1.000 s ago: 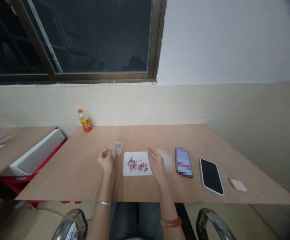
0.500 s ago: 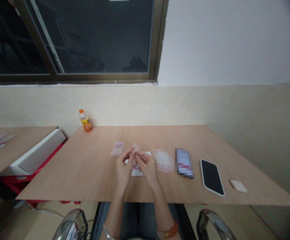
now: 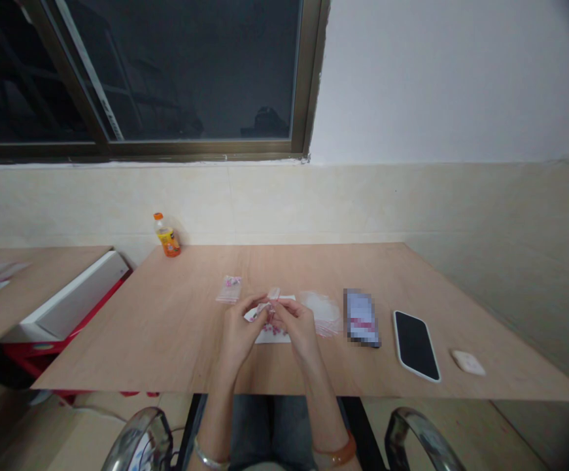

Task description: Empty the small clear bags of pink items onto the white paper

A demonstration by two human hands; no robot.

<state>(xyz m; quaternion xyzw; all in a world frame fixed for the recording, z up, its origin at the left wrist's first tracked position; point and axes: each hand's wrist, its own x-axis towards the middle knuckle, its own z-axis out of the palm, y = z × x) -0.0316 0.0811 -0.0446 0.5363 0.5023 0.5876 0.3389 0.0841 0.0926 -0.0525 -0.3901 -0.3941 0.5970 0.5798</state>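
My left hand (image 3: 239,328) and my right hand (image 3: 298,326) meet over a white sheet of paper (image 3: 263,339) at the middle of the table. Between their fingertips they pinch a small clear plastic bag (image 3: 275,293), partly covered by the fingers. Small pink pieces (image 3: 273,330) lie scattered on the paper beneath; their exact kind is too small to make out. Beyond my left hand lies another clear bag (image 3: 229,290) with pink and purple bits inside. A spread stack of clear plastic bags (image 3: 322,314) rests just right of my right hand.
A phone with a blurred screen (image 3: 362,318), a phone with a dark screen (image 3: 416,345) and a small white case (image 3: 467,362) lie to the right on the wooden table (image 3: 167,327). An orange drink bottle (image 3: 167,237) stands at the back left by the wall.
My hands have spread slightly apart and turned, the left one shifting a little left. The bag between my fingers has moved a little to the right. More of the paper shows.
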